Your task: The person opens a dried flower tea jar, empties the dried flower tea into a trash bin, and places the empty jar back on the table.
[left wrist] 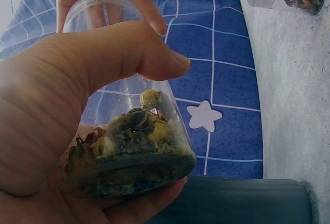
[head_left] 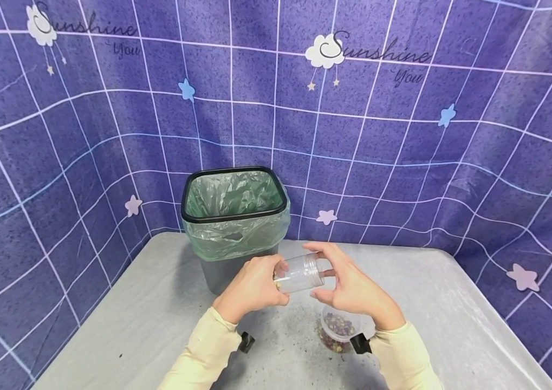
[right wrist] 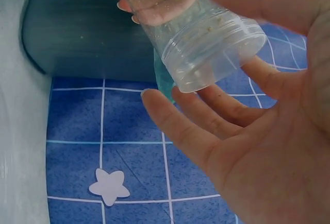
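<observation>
Clear plastic jar [head_left: 299, 274] of dried flower buds [left wrist: 142, 131], tipped sideways near the lined bin [head_left: 236, 219], runs lengthwise between both hands: the left hand [head_left: 255, 284] grips its base end; the right hand [head_left: 356, 285], spread loosely, surrounds its threaded mouth [right wrist: 216, 54], contact unclear.
</observation>
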Demonstrator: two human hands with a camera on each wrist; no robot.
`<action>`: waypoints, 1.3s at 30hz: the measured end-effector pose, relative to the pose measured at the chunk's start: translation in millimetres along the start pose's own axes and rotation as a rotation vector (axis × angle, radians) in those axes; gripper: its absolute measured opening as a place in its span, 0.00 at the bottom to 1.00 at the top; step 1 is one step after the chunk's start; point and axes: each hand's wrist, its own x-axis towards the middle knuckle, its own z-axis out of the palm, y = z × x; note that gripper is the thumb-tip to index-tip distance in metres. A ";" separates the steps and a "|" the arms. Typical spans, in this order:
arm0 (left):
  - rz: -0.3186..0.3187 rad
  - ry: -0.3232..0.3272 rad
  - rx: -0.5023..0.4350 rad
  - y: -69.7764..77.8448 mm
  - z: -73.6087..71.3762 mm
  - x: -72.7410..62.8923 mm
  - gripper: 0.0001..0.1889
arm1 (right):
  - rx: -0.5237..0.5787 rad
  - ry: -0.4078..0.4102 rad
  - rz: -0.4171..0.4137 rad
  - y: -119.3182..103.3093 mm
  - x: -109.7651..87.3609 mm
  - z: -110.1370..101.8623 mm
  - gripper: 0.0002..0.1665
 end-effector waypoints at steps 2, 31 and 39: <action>0.003 0.002 0.004 -0.1 0.1 -0.1 0.25 | 0.004 0.000 0.010 -0.2 0.2 0.0 0.54; 0.005 0.017 0.024 -0.6 0.7 0.5 0.23 | -0.050 0.035 0.213 -2.3 1.6 1.1 0.27; -0.003 0.005 0.010 0.7 0.6 -0.1 0.23 | 0.008 0.027 0.286 -4.0 3.1 2.3 0.26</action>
